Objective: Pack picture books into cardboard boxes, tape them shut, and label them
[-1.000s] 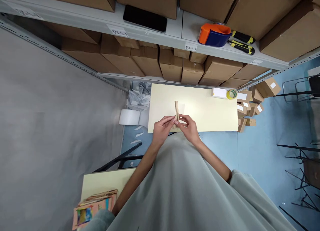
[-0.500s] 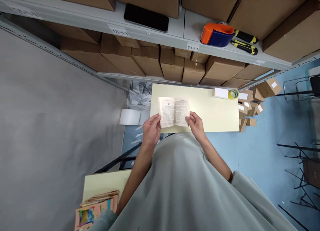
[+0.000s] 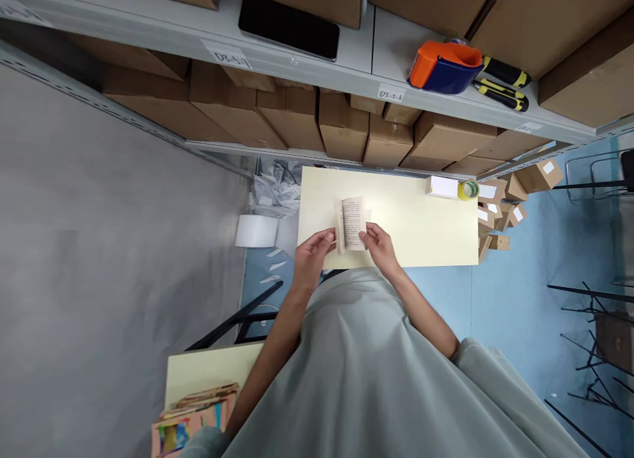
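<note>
A small book (image 3: 353, 224) with printed pages is held up in front of me, over the pale yellow tabletop (image 3: 421, 237). Its left part is folded steeply inward, so only a narrow strip of that side shows, while the right page faces me. My left hand (image 3: 313, 250) pinches the book's left edge between thumb and fingers. On the opposite side, my right hand (image 3: 379, 243) grips the lower right edge, thumb on the page and fingers behind it.
A white box (image 3: 442, 187) and a yellow tape roll (image 3: 468, 190) sit at the table's back right. Above runs a grey shelf (image 3: 307, 68) with cartons, a black phone (image 3: 288, 25) and an orange-blue tool (image 3: 446, 65). At lower left lies a stack of books (image 3: 195, 418).
The book was spread open with both pages showing; now its left side is folded inward. My left hand has moved right, closer to my right hand, which has shifted slightly left.
</note>
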{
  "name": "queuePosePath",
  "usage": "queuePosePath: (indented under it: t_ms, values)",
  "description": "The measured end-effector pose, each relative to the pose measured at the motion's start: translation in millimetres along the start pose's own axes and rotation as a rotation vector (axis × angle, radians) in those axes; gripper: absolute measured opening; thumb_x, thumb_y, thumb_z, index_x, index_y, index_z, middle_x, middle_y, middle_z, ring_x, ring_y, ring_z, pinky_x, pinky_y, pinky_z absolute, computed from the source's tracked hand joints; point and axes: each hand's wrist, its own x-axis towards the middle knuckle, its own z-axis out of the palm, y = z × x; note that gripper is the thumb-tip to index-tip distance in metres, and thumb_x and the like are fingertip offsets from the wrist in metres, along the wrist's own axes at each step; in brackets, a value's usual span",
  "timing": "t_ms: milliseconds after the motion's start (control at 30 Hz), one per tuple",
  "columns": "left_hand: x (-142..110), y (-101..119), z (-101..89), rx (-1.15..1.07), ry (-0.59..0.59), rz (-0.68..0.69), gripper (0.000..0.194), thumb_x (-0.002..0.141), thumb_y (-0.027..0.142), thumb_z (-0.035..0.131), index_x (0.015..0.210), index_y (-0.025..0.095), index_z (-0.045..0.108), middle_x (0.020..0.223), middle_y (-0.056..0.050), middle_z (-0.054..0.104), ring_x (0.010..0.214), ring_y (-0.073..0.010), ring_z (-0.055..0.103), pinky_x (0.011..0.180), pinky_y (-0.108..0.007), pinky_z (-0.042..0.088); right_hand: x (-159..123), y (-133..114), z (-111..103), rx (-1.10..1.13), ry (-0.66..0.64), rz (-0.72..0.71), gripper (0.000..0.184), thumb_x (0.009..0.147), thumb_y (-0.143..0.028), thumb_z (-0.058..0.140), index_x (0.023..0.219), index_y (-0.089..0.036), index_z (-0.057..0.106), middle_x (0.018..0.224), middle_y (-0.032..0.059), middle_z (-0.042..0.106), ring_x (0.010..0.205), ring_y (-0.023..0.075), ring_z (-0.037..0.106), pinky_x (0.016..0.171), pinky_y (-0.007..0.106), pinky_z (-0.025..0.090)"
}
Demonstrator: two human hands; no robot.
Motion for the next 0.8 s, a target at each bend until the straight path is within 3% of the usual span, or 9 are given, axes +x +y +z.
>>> queuePosePath:
  t_ms: [100, 200, 300, 433, 500, 633, 800]
  values:
    - [18, -12, -0.5, 0.164, -0.032, 0.136, 0.048, 0.087, 0.06, 0.083, 0.114, 0.02, 0.083, 0.135, -0.013, 0.078, 0.135, -0.0333, 0.069, 0.117, -0.047, 0.058, 26, 18, 11, 0.076, 0.011, 0.082, 0.042, 0.09, -0.054, 0.075, 0.116, -0.022, 0.071, 0.105, 0.0038, 0.08, 0.094, 0.0191, 0.072, 0.085, 0.03, 0.06]
    - [48, -30, -9.8, 0.241, 0.132, 0.116, 0.052, 0.084, 0.045, 0.085, 0.13, 0.023, 0.076, 0.152, -0.014, 0.068, 0.144, -0.0334, 0.063, 0.118, -0.046, 0.056, 54, 32, 18, 0.16, 0.01, 0.184, 0.037, 0.092, -0.049, 0.072, 0.117, -0.023, 0.07, 0.106, 0.0028, 0.081, 0.095, 0.0196, 0.076, 0.086, 0.031, 0.064]
    - [78, -47, -23.4, 0.225, 0.156, 0.003, 0.054, 0.083, 0.035, 0.083, 0.133, 0.02, 0.072, 0.145, -0.016, 0.072, 0.13, -0.0318, 0.072, 0.111, -0.046, 0.06, 82, 40, 23, 0.168, 0.005, 0.25, 0.033, 0.096, -0.048, 0.07, 0.118, -0.024, 0.069, 0.106, 0.0025, 0.082, 0.096, 0.0195, 0.078, 0.086, 0.033, 0.067]
    - [112, -59, -36.3, 0.307, 0.135, 0.066, 0.052, 0.082, 0.032, 0.08, 0.132, 0.019, 0.073, 0.14, -0.015, 0.075, 0.102, -0.0248, 0.078, 0.093, -0.041, 0.066, 118, 49, 32, 0.071, -0.031, 0.248, 0.032, 0.105, -0.05, 0.063, 0.119, -0.022, 0.07, 0.107, 0.0038, 0.08, 0.094, 0.0164, 0.078, 0.086, 0.03, 0.068]
    - [130, -60, -39.2, 0.36, 0.164, 0.088, 0.05, 0.081, 0.029, 0.079, 0.129, 0.019, 0.074, 0.135, -0.014, 0.078, 0.093, -0.0227, 0.077, 0.088, -0.039, 0.066, 136, 54, 37, -0.026, -0.048, 0.251, 0.033, 0.104, -0.047, 0.068, 0.125, -0.022, 0.069, 0.101, 0.0024, 0.078, 0.082, 0.0141, 0.078, 0.08, 0.027, 0.067]
    - [169, -60, -42.3, 0.426, 0.242, 0.067, 0.044, 0.077, 0.02, 0.077, 0.122, 0.019, 0.076, 0.125, -0.011, 0.081, 0.091, -0.0218, 0.077, 0.093, -0.039, 0.064, 171, 65, 48, -0.221, -0.087, 0.312, 0.041, 0.098, -0.031, 0.078, 0.135, -0.02, 0.066, 0.083, -0.0038, 0.072, 0.058, 0.0118, 0.073, 0.07, 0.025, 0.065]
    - [201, -59, -43.2, 0.478, 0.288, 0.011, 0.04, 0.077, 0.015, 0.073, 0.116, 0.016, 0.077, 0.123, -0.014, 0.081, 0.093, -0.0214, 0.078, 0.1, -0.039, 0.061, 198, 75, 60, -0.291, -0.036, 0.349, 0.025, 0.095, -0.022, 0.078, 0.118, -0.015, 0.072, 0.081, -0.0034, 0.073, 0.06, 0.0118, 0.075, 0.077, 0.025, 0.064]
